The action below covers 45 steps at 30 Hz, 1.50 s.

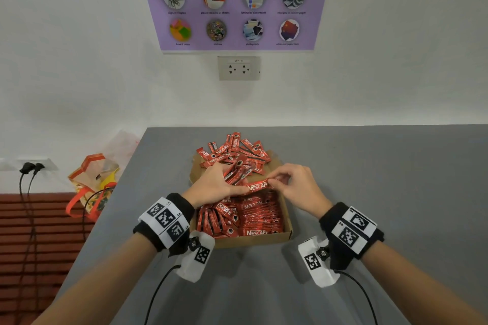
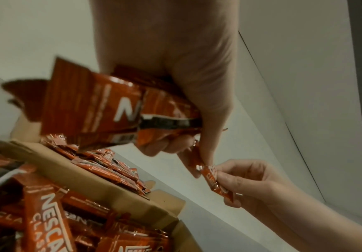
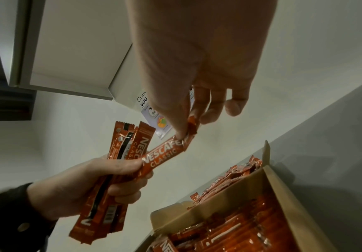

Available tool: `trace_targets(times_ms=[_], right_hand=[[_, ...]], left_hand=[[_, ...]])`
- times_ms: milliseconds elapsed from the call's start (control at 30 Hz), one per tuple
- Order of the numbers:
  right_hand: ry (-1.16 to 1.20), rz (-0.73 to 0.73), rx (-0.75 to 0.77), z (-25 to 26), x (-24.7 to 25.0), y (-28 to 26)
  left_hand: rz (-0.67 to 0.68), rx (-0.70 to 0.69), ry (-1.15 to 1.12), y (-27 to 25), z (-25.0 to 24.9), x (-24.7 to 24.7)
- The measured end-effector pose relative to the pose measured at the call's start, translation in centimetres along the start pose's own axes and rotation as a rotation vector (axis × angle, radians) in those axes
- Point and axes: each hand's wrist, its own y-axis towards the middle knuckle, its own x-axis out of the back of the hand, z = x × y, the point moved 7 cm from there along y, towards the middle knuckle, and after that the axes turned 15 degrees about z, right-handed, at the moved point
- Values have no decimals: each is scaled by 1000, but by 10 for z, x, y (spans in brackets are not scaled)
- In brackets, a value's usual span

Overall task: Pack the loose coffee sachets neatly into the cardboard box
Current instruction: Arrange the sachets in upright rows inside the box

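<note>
Sachets, thin red foil coffee sticks [image 1: 257, 187]: light, floppy, slick; best pinched at crimped ends. 1 spans both hands above brown cardboard box [image 1: 287, 235]. Left hand [image 1: 215, 186] clutches bundle; right hand [image 1: 299, 188] pinches end.

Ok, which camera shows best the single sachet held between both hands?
The right wrist view: the single sachet runs unobstructed from the right hand pinching its end to the left hand, print readable. The head view shows it smaller, partly covered by fingers. The left wrist view catches only its far end.
</note>
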Motion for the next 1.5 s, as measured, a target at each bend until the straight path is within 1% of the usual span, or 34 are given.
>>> trace_targets(times_ms=[133, 267, 467, 533, 633, 700, 767, 900, 1133, 1333, 1500], right_hand=[[29, 91, 13, 6, -4, -1], [19, 145, 13, 8, -7, -1], [98, 225, -31, 3, -11, 0], [54, 300, -47, 1, -17, -1], [-9, 430, -65, -3, -33, -7], [-42, 481, -68, -4, -43, -10], [-136, 520, -71, -5, -51, -12], [-364, 535, -62, -8, -59, -14], [-579, 488, -39, -8, -65, -15], [-613, 477, -30, -9, -68, -14], [-543, 549, -78, -12, -65, -10]], left_hand=[[-60, -54, 1, -2, -4, 6], [-46, -65, -2, -2, -5, 5], [-28, -60, 55, -2, 1, 5], [47, -51, 105, -2, 2, -1], [231, 16, 204, -1, 7, -16], [302, 69, 265, 0, 12, -24], [351, 94, 331, 2, 17, -34], [387, 97, 424, 4, 23, -48], [398, 125, 483, 10, 34, -64], [407, 134, 491, 11, 41, -71], [398, 128, 464, 12, 40, -69]])
